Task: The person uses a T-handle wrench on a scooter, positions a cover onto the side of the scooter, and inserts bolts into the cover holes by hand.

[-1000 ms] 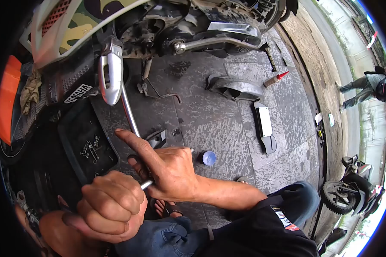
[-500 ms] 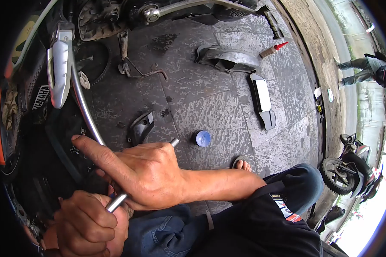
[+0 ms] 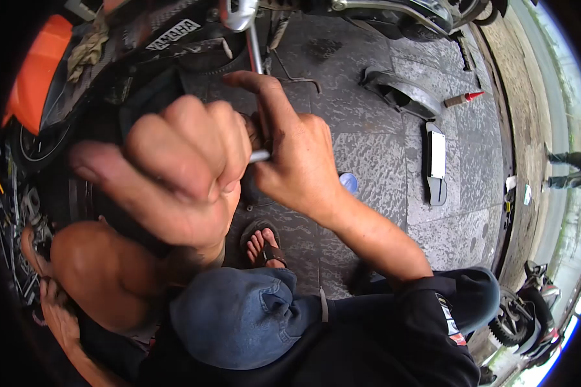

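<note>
Held between my two hands is a metal bar that looks like a T-handle wrench (image 3: 254, 53); its shaft runs up past the motorcycle's footpeg (image 3: 240, 16). My right hand (image 3: 297, 158) wraps the crossbar, with the index finger stretched along the shaft. Close to the camera and blurred, my left hand (image 3: 180, 164) is closed in a fist around the other side of the crossbar, its thumb sticking out to the left. The motorcycle (image 3: 174, 35), with YAMAHA lettering, fills the upper left. Where the wrench's tip sits is hidden.
A round blue lid (image 3: 348, 182), a grey cover (image 3: 403, 90), a red-capped tube (image 3: 464, 99) and a long plate with a white panel (image 3: 435, 155) lie on the tiles. Another person's hand (image 3: 58, 316) shows at lower left. A second motorbike (image 3: 529, 316) stands right.
My view has swung left, so the scene sits further right. Both hands appear higher in view, still on the bar, and my left fist is nearer the camera. A bare hand now shows at lower left.
</note>
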### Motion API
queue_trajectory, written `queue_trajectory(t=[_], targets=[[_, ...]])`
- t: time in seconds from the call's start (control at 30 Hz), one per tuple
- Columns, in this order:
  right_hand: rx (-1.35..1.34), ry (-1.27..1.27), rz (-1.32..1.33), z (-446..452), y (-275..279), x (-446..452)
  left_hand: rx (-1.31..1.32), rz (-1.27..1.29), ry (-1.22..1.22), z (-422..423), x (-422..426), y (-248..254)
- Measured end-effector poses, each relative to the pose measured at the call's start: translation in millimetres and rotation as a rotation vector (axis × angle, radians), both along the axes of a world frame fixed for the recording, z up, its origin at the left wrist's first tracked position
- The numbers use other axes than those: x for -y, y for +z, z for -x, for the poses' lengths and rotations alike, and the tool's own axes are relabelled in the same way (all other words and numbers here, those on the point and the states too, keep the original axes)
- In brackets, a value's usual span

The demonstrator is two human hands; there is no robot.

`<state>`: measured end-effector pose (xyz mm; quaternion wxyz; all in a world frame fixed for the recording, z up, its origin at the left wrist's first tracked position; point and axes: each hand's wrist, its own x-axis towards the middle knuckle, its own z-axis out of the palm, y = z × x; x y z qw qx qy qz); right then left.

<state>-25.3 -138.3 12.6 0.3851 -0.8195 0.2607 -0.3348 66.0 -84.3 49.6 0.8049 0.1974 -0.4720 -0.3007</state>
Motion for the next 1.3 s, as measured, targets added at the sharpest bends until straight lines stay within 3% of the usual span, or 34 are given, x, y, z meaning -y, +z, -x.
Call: queue_trajectory(t=[0.1, 0.17, 0.23, 0.27, 0.33, 0.37, 0.43, 0.57, 0.6, 0.83, 0.97, 1.07, 1.3], targets=[[-0.106, 0.074, 0.17, 13.8, -0.5, 4.5, 0.116, -0.037, 0.306, -7.6, -8.3, -20.3], [-0.198, 0.144, 0.222, 34.6, 0.1, 7.2, 0.0, -0.157, 0.432, -23.9, -26.0, -69.6], [-0.287, 0.209, 0.151, 57.3, -0.7, 16.9, 0.035, -0.575, 0.628, -32.0, -41.2, -125.9], [-0.342, 0.256, 0.109, 69.6, -1.0, 23.8, -0.006, -0.815, 0.579, -33.4, -50.1, -158.9], [-0.475, 0.272, 0.235, 96.2, -18.3, 39.2, 0.312, -1.137, 0.645, -32.4, -63.6, -257.2], [-0.541, 0.294, 0.222, 112.3, -24.8, 47.7, 0.59, -1.305, 0.707, -21.6, -69.8, -278.7], [-0.641, 0.303, 0.275, 147.7, -42.5, 63.1, 0.943, -1.458, 0.662, 1.5, -68.4, -283.3], [-0.804, 0.359, 0.313, 214.4, -78.3, 91.3, 1.085, -1.61, 0.593, 27.5, -51.2, -252.8], [-0.816, 0.373, 0.311, 228.8, -94.2, 100.0, 1.185, -1.6, 0.616, 25.9, -51.8, -263.5], [-0.958, 0.4, 0.427, 280.7, -190.5, 144.8, 1.242, -1.538, 0.755, 14.6, -53.6, -286.9], [-0.968, 0.344, 0.486, 284.5, -223.3, 139.5, 1.12, -1.501, 0.72, 5.6, -47.4, -280.7], [-1.013, 0.279, 0.475, 286.6, -242.6, 134.2, 0.443, -1.255, 0.548, 4.3, -46.2, -273.5], [-1.079, 0.159, 0.398, 266.4, -215.1, 111.4, 0.339, -0.952, 0.67, 12.0, -10.8, -223.8]])
